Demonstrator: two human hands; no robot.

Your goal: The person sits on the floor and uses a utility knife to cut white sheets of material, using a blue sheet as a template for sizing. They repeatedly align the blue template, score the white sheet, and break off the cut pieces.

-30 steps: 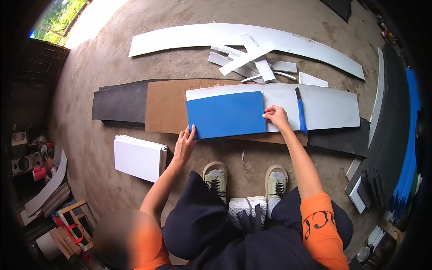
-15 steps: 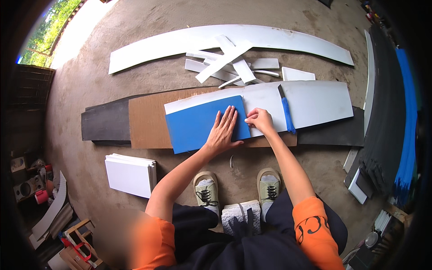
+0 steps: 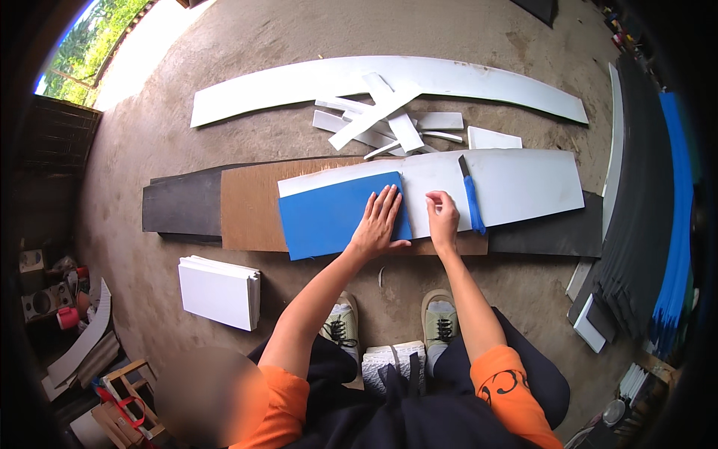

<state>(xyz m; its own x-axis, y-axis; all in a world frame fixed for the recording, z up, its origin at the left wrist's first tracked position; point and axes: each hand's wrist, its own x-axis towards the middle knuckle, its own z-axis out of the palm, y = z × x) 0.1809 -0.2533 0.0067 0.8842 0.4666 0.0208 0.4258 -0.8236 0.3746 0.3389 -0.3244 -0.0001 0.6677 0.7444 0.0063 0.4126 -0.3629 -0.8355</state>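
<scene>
My left hand (image 3: 378, 222) lies flat with its fingers spread on a blue rectangular sheet (image 3: 321, 213), pressing near its right edge. Under that sheet is a long white foam-like board (image 3: 527, 179). Over the white board, just right of the blue sheet and apart from it, my right hand (image 3: 443, 218) is curled with fingertips and thumb drawn together; whatever it pinches, if anything, cannot be made out. To its right a knife (image 3: 473, 203) with a dark blade and blue-wrapped handle rests on the white board.
Beneath lie a brown board (image 3: 250, 209) and black sheets (image 3: 179, 206). Beyond are white offcut strips (image 3: 378, 116) and a long curved white piece (image 3: 284, 84). A stack of white sheets (image 3: 217, 292) sits at left; black sheets (image 3: 636, 194) and blue sheets (image 3: 677, 209) line the right.
My right hand has drawn away from the blue sheet's right edge, moving slightly right and nearer to me. The left hand stays flat on the sheet. The view has shifted a little.
</scene>
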